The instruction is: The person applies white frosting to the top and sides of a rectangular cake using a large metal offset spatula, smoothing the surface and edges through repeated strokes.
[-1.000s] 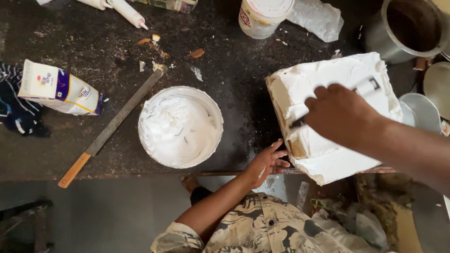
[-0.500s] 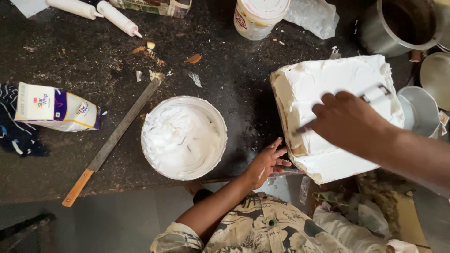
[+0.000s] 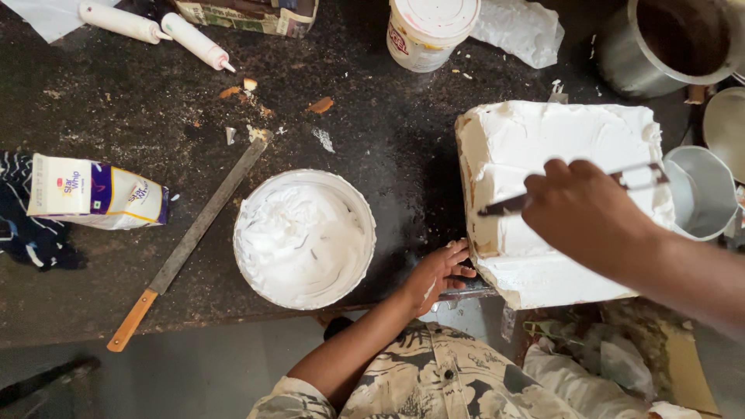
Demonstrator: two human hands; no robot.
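Observation:
A rectangular cake [image 3: 574, 132] coated in white cream lies at the right of the dark counter. My right hand [image 3: 586, 213] is over its top, shut on a thin metal spatula [image 3: 642, 175] that lies flat across the cream. At the cake's near left corner, my left hand [image 3: 436, 273] rests with fingers spread on the edge of the base under the cake [image 3: 466, 293]. A white bowl of whipped cream [image 3: 304, 237] stands just left of that hand.
A long knife with a wooden handle [image 3: 194, 240] lies left of the bowl, and a small carton [image 3: 93, 198] and dark cloth [image 3: 23, 237] beyond it. Two piping tubes [image 3: 198, 39], a white tub [image 3: 431, 31], a metal pot [image 3: 675, 39] and a metal cup [image 3: 698, 194] ring the cake.
My right hand has slid the spatula a little across the cake's top. The left hand stays at the cake's corner. The view has shifted slightly.

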